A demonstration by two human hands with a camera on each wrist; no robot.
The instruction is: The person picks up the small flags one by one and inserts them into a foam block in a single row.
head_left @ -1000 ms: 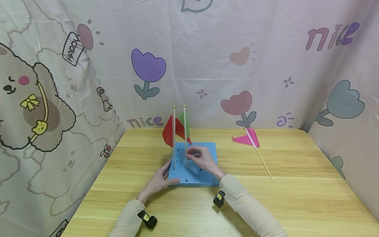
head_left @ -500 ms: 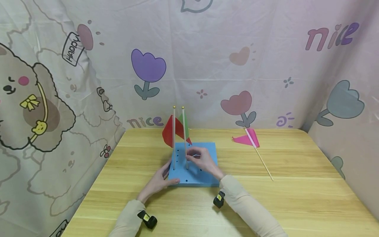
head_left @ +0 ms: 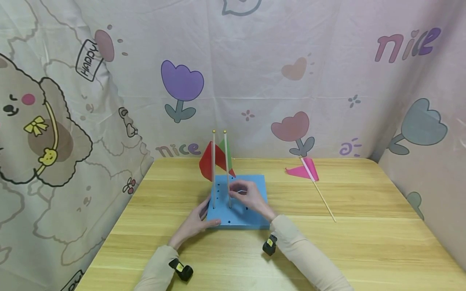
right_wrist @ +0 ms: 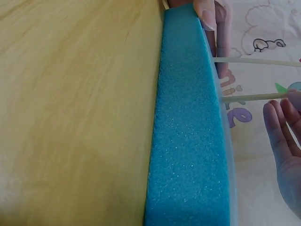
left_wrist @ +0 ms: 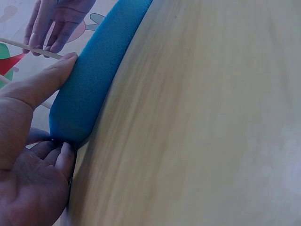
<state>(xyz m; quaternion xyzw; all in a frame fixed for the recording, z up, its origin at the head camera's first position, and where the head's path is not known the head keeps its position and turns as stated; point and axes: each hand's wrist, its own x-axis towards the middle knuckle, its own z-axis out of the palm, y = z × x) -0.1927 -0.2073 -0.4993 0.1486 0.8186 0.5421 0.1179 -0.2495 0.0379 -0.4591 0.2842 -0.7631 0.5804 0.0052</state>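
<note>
A blue foam block [head_left: 238,219] with small holes in its top lies on the table. My left hand [head_left: 195,221] holds the block's near left corner, thumb on top and fingers along the left side. Between thumb and fingertips, my right hand [head_left: 250,197] pinches the lower stick of a green flag [head_left: 230,157], whose foot meets a hole in the block; how deep it sits I cannot tell. Just left of it, a red flag [head_left: 206,162] stands upright in another hole. The right wrist view shows both sticks rising from the foam [right_wrist: 190,117].
On the table to the right lies a pink flag [head_left: 312,169], its stick pointing toward the near side. A printed cloth [head_left: 251,81] hangs behind the wooden table [head_left: 364,242] and along both sides.
The green flag's top has tilted slightly left, so its stick now stands closer to the red one's. Both hands stay in the same places.
</note>
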